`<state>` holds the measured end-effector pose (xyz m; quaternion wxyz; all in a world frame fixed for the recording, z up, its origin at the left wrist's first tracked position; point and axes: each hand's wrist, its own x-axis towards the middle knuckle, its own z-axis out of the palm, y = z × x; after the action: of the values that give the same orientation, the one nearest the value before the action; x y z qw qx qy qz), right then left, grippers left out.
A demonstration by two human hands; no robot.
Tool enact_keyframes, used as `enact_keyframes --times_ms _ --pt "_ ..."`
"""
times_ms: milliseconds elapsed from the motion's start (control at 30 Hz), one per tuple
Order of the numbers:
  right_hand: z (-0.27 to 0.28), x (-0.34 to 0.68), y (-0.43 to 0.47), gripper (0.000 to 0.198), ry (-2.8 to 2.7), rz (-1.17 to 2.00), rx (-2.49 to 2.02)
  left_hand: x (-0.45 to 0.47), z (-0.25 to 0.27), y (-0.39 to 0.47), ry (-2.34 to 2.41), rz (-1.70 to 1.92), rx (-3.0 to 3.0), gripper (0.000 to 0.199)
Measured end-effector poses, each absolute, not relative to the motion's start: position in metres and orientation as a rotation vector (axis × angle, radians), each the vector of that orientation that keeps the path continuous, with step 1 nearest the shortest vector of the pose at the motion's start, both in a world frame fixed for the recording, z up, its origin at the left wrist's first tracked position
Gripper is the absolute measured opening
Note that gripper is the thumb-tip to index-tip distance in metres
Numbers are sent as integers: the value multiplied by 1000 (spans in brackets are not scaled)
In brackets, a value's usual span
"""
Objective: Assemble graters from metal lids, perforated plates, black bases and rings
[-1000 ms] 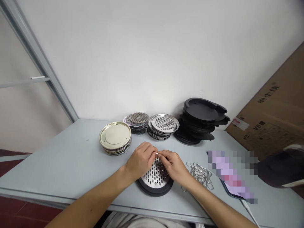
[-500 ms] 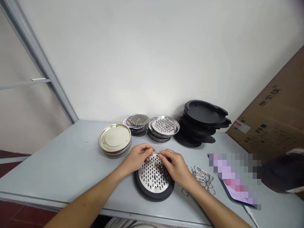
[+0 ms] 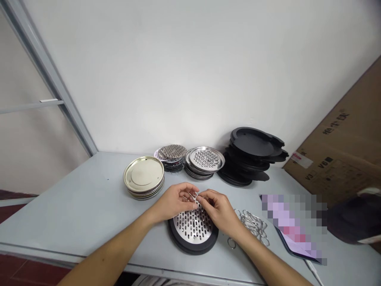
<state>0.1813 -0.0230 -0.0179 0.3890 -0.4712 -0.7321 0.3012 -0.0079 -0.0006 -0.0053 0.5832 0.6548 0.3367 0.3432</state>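
A round metal grater plate (image 3: 193,226), full of slots, lies in a black round base (image 3: 193,248) before me. At its far edge a small metal wire ring (image 3: 195,194) shows between my fingers; part of it is hidden. My right hand (image 3: 218,206) pinches this ring from the right, thumb and index finger closed. From the left, my left hand (image 3: 175,201) curls its fingers round the ring, its thumb over the plate. Several wire rings (image 3: 253,224) lie heaped right of my right hand, and a single ring (image 3: 231,243) rests nearer the base.
Behind the hands stand a stack of gold-coloured lids (image 3: 143,174), grater discs (image 3: 173,153), rimmed grater plates (image 3: 206,159) and black holders (image 3: 253,143). On the right are a phone (image 3: 297,248) with a white cable (image 3: 312,270), a dark object (image 3: 348,222) and a cardboard box (image 3: 333,151).
My left thumb has come down over the plate and away from the index finger. The ring sits slightly lower, and my right hand keeps its pinch.
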Motion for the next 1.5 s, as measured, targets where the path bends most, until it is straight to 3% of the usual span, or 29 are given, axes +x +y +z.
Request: enact_keyframes --times_ms 367,500,967,1200,1500 --pt "-13 182 -26 27 -1924 829 -1117 -6 -1 -1 953 926 1599 28" --pt "-12 182 -26 27 -1911 846 -1124 -4 -3 -1 1001 943 1663 35" --pt "-16 183 -28 15 -1901 734 -1121 -4 -3 -4 905 897 1658 32" --pt "-19 183 -26 20 -1728 913 -1158 -4 -6 -1 1046 1080 1705 27" --pt "-17 181 -26 26 -1650 1046 -1134 -4 4 -8 951 1032 1907 19"
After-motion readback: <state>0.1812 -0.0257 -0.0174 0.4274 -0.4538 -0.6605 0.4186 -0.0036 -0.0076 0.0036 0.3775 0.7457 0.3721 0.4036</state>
